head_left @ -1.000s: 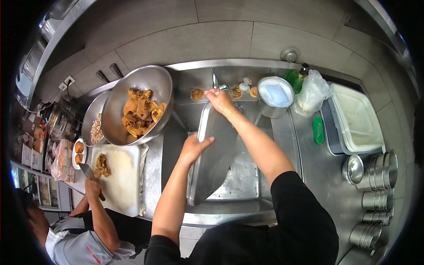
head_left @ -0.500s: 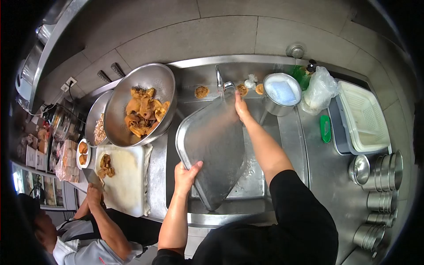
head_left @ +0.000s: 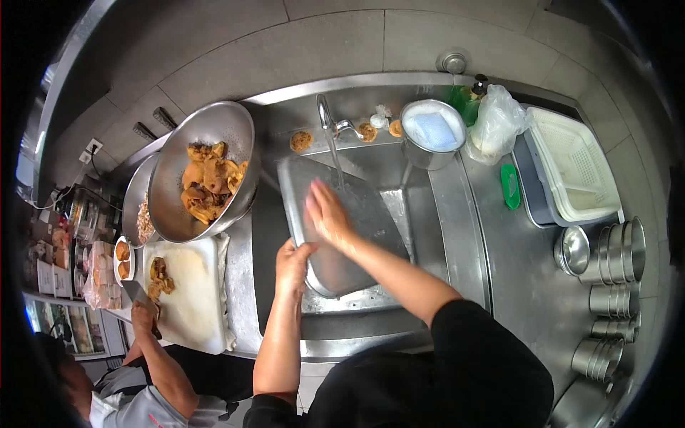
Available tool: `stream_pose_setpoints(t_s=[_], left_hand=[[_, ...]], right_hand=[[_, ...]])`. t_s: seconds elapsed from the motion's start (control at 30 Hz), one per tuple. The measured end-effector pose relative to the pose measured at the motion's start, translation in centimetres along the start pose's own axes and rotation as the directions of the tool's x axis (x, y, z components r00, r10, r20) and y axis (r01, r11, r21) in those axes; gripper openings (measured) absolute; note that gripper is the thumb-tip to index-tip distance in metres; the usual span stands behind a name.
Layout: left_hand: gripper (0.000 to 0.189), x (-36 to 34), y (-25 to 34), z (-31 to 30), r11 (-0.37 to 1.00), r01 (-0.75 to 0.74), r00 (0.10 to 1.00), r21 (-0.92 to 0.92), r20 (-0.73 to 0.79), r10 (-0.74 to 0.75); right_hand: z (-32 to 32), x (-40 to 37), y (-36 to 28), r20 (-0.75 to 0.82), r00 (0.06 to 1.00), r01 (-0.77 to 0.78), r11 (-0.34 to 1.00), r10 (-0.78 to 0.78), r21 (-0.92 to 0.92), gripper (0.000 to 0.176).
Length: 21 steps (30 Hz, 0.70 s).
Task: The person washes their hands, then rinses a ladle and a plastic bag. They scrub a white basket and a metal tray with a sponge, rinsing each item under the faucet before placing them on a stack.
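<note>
A dark rectangular tray [head_left: 364,228] with a pale rim lies tilted over the sink [head_left: 457,235], and water from the faucet [head_left: 325,114] runs onto it. My left hand [head_left: 291,267] grips its left edge, the thumb over the rim. My right hand [head_left: 330,214], slightly blurred, lies flat against the tray's surface near the upper left, fingers stretched out. A metal pot [head_left: 432,135] of suds with a blue cloth stands behind the sink.
At left are a large metal bowl [head_left: 239,135] of brown food pieces and a white cutting board [head_left: 189,307]. A co-worker's hand [head_left: 144,317] holds a cleaver there. Baskets [head_left: 578,171], a green brush [head_left: 509,187] and stacked metal containers [head_left: 621,250] stand at right.
My right hand has left the tray's far edge and moved left onto its surface. The tray has turned and its near end has risen. The water stream now shows. The view has shifted somewhat.
</note>
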<state>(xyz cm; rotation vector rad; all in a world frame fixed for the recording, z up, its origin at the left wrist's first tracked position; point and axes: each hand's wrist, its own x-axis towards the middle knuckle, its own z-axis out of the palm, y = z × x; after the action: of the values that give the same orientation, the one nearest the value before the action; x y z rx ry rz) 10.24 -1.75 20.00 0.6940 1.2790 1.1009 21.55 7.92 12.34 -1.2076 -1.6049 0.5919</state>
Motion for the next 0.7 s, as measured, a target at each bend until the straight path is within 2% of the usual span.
stream_pose_setpoints(t_s=[0.07, 0.13, 0.2, 0.23, 0.27, 0.3, 0.33, 0.37, 0.4, 0.43, 0.5, 0.53, 0.57, 0.6, 0.63, 0.7], left_hand=[[0.016, -0.4, 0.4, -1.2, 0.997, -0.045, 0.998, -0.067, -0.050, 0.042], [0.017, -1.0, 0.4, -2.4, 0.996, -0.069, 0.996, -0.062, -0.067, 0.065], [0.017, -2.7, 1.3, -2.4, 0.996, -0.081, 0.993, -0.037, -0.088, 0.078], [0.017, -3.6, 1.7, -2.1, 0.997, -0.074, 0.995, -0.014, -0.070, 0.073], [0.016, -4.4, 1.8, -1.8, 0.998, -0.066, 0.996, 0.010, -0.051, 0.067], [0.016, -4.9, 1.6, -1.6, 0.997, -0.069, 0.996, 0.013, -0.051, 0.070], [0.016, -5.6, 1.3, -1.4, 0.995, -0.064, 0.997, 0.082, -0.033, 0.067], [0.015, -6.2, 1.0, -1.3, 0.987, -0.058, 0.998, 0.150, -0.017, 0.061], [0.014, -6.7, 0.8, -1.2, 0.976, -0.059, 0.998, 0.211, -0.005, 0.062], [0.010, -7.2, 0.8, -0.7, 0.950, -0.079, 0.997, 0.303, -0.001, 0.083], [0.007, -7.6, -0.6, -1.3, 0.910, -0.095, 0.995, 0.404, 0.076, 0.071], [0.009, -7.9, -1.3, -1.5, 0.848, -0.146, 0.988, 0.509, 0.126, 0.094], [0.010, -8.4, -1.5, -1.4, 0.771, -0.150, 0.986, 0.619, 0.154, 0.069], [0.011, -8.7, -1.9, -1.3, 0.671, -0.260, 0.961, 0.694, 0.252, 0.112], [0.013, -8.9, -2.5, -1.2, 0.556, -0.366, 0.926, 0.746, 0.350, 0.140], [0.015, -8.8, -5.4, -1.9, 0.426, -0.592, 0.803, 0.684, 0.548, 0.235]], right_hand=[[-2.3, -7.3, -1.6, 0.129, 0.992, 0.012, 0.999, -0.008, -0.032, 0.057], [-3.4, -13.0, 0.3, 0.131, 0.989, -0.056, 0.997, 0.063, -0.055, 0.056], [-2.7, -14.8, 5.4, 0.089, 0.931, -0.343, 0.932, 0.354, -0.120, 0.057], [-2.8, -13.7, 7.2, 0.071, 0.873, -0.478, 0.875, 0.483, -0.080, 0.059], [-1.6, -12.9, 11.6, 0.042, 0.843, -0.529, 0.840, 0.537, -0.121, 0.058], [-2.0, -10.5, 12.2, 0.077, 0.794, -0.581, 0.791, 0.602, -0.192, 0.058], [-1.1, -9.1, 14.1, 0.044, 0.798, -0.583, 0.789, 0.600, -0.194, 0.057], [-1.4, -6.5, 13.7, 0.113, 0.697, -0.679, 0.702, 0.709, -0.214, 0.055], [-1.7, -4.7, 12.5, 0.100, 0.670, -0.713, 0.676, 0.735, -0.187, 0.057], [-1.2, -3.4, 14.6, 0.208, 0.604, -0.769, 0.631, 0.770, -0.102, 0.065], [-0.7, -2.0, 15.7, 0.219, 0.521, -0.852, 0.488, 0.825, 0.191, 0.073], [-1.9, -1.0, 14.6, 0.218, 0.525, -0.850, 0.493, 0.823, 0.187, 0.073], [-4.4, 0.1, 12.1, 0.375, 0.408, -0.906, 0.320, 0.832, 0.277, 0.077], [-6.7, 0.9, 9.3, 0.532, 0.293, -0.936, 0.124, 0.795, 0.330, 0.080], [-8.2, 1.1, 7.2, 0.481, 0.252, -0.916, 0.047, 0.840, 0.398, 0.081], [-8.5, 0.3, 14.9, 0.742, 0.511, -0.824, 0.003, 0.433, 0.566, 0.079]])
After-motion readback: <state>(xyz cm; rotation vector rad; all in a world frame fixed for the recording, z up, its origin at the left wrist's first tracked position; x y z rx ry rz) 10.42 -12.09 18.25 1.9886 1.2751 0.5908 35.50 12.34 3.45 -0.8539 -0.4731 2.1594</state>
